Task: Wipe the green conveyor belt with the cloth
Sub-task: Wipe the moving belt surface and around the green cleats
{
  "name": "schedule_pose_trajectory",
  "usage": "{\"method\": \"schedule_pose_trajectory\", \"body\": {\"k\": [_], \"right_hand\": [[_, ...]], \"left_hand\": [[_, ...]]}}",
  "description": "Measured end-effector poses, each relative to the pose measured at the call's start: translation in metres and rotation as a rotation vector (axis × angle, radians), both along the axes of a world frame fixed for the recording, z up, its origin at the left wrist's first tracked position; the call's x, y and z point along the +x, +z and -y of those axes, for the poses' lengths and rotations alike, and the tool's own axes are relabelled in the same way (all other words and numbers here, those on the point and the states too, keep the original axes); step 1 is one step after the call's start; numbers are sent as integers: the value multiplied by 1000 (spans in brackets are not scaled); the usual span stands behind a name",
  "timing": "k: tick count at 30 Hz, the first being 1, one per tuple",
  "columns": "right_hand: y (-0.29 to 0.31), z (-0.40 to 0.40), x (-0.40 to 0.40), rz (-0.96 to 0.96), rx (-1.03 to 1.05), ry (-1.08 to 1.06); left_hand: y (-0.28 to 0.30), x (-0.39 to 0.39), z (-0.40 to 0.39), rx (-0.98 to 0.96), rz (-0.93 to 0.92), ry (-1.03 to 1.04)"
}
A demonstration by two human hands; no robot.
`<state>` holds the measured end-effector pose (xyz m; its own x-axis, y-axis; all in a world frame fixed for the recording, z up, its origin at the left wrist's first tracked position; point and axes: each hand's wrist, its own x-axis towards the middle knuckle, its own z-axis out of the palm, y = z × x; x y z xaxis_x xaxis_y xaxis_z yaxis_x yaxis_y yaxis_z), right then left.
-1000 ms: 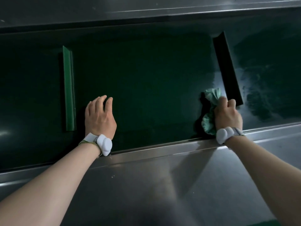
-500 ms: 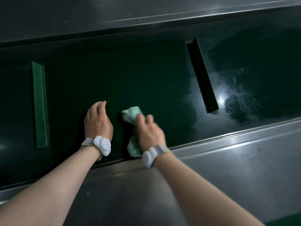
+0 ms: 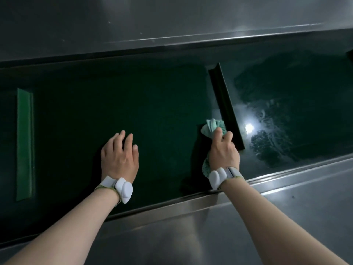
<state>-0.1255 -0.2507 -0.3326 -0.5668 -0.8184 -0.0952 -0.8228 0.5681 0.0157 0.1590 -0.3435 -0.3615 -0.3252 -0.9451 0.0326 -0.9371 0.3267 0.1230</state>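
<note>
Dark green conveyor belt (image 3: 118, 104) and pale green cloth (image 3: 212, 125) on it.

Belt: flat, glossy, set between metal side rails, with two raised cross ribs, a lighter green one far left and a darker one right of centre; wet, streaky sheen with a bright glare spot right of the darker rib, matte and even between the ribs. Cloth: bunched and crumpled, pressed on the belt just beside the near end of the darker rib, gripped in the right hand (image 3: 223, 152), one fold poking out past the fingers, another at the wrist.
</note>
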Motion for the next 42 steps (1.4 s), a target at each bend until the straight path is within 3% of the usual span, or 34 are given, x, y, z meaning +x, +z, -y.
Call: {"method": "schedule_pose_trajectory", "body": {"k": [9,20,27,35,42], "right_hand": [[1,177,-71,-79,7,79],[-3,8,-9,21,4,24],[-10,79,-28,-16,-28,28],[-8,248,-71,-32,-90,-27],[0,161,-46,-28,-94,6]], "left_hand": [[-2,-3,-4,-43,22,11],[12,-47,65,-32,-48,81],[-10,-71,90,-57,56,24],[-17,-68,93,-112,53,-1],[-16,-65,94,-70,-6,35]]}}
